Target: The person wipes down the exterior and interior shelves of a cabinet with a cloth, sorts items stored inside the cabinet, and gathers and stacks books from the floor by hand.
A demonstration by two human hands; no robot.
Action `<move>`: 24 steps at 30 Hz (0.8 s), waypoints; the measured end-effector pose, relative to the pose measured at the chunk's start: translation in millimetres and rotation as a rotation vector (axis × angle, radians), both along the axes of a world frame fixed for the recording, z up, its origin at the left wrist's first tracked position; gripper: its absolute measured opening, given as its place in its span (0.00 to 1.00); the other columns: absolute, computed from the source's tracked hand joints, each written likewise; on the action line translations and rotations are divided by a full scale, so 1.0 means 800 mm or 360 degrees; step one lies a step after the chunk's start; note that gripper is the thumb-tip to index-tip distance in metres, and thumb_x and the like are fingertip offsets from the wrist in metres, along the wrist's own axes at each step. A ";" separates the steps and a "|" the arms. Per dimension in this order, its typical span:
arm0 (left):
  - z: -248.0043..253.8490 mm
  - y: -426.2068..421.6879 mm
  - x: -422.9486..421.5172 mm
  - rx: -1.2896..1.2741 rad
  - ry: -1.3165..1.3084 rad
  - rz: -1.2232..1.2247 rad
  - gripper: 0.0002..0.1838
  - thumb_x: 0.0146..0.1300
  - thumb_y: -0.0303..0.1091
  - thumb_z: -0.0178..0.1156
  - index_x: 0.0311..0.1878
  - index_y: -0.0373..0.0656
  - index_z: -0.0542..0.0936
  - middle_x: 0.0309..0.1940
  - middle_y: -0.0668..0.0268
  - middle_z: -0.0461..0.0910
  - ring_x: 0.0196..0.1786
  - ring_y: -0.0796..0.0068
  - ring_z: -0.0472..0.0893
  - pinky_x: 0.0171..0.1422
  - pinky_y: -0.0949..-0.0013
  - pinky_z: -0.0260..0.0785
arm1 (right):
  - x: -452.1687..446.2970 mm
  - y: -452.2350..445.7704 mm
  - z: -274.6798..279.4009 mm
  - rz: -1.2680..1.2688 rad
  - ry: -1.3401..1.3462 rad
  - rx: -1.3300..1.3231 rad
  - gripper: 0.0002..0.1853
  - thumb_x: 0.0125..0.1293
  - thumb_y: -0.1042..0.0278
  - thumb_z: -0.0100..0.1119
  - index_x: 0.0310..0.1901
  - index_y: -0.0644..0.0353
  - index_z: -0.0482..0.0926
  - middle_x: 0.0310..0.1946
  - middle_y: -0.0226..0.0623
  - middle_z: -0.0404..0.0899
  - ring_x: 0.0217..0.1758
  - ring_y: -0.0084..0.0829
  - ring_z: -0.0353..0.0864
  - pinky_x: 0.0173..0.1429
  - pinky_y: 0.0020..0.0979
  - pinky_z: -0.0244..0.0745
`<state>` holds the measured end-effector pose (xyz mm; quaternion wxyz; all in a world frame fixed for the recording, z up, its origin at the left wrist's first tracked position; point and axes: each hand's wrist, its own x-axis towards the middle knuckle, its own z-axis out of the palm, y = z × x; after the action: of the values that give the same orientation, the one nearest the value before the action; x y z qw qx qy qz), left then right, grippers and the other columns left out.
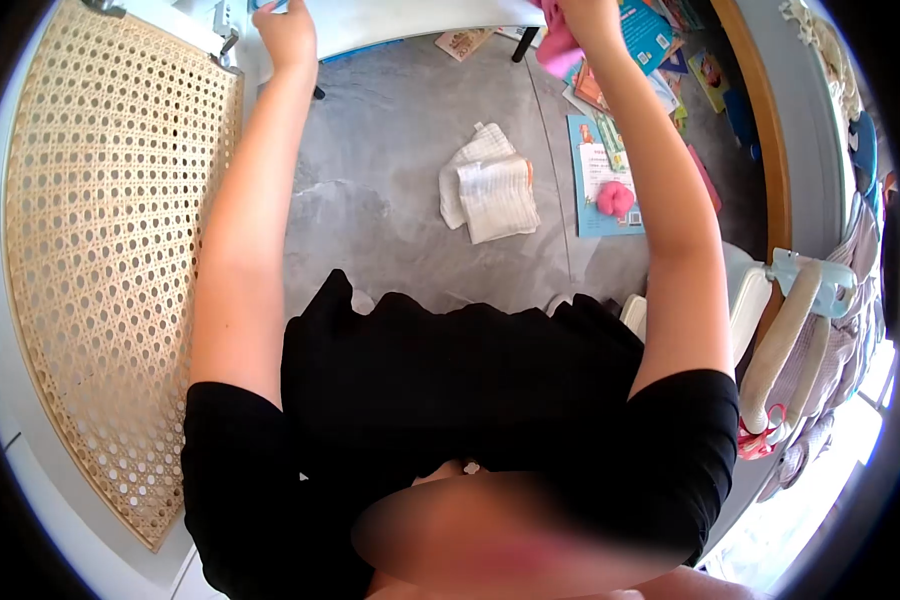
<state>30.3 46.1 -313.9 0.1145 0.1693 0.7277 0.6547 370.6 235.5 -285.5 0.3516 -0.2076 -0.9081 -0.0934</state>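
Observation:
At the top edge of the head view my left hand point(288, 38) reaches forward, its fingers partly cut off. The fingers look curled against a small light blue object point(276, 5), mostly out of frame, whose kind I cannot make out. At the upper right my right hand point(588, 22) is closed on a pink cloth point(558, 48), which hangs down beside the white table point(400, 18). Below, on the grey floor, lie crumpled white cloths point(495, 190).
Several books point(645, 35) are scattered on the floor at the right. A pink ball-like thing point(615, 199) rests on a light blue book point(585, 215). To the left stands a woven cane panel point(110, 200). Clothes and a light blue hanger point(815, 280) hang at the right.

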 end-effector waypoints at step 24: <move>-0.176 -0.079 0.270 -0.0798 0.2163 -0.2380 0.20 0.61 0.36 0.56 0.57 0.48 0.74 0.39 0.59 0.78 0.42 0.54 0.80 0.39 0.51 0.72 | 0.063 -0.140 -0.029 -0.0138 -0.0249 -0.1961 0.18 0.54 0.58 0.61 0.42 0.62 0.82 0.32 0.52 0.82 0.38 0.47 0.84 0.43 0.39 0.78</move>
<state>246.4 -16.7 -454.9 0.0888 0.8816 0.4633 0.0133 421.0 123.4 -308.4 0.0957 -0.4016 -0.8089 0.4186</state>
